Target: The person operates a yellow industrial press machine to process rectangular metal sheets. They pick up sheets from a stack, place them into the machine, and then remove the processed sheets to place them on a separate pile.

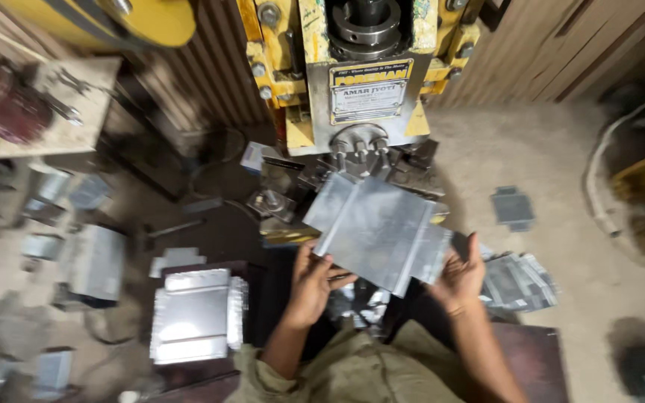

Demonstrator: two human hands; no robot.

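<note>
Grey shiny notched metal sheet (378,227), flat, tilted, creased

Flat notched grey metal sheet (377,227), tilted, held at near corners before press die.

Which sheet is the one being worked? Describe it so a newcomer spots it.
Start at the yellow press at top centre. Just below its tooling, both hands, left hand and right hand, hold one flat metal sheet. Unlike the stack at left, it is single, tilted and off the floor.

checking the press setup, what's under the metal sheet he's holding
Both hands, left hand and right hand, hold the metal sheet over the press tooling; its far edge hides the die area beneath.
</note>
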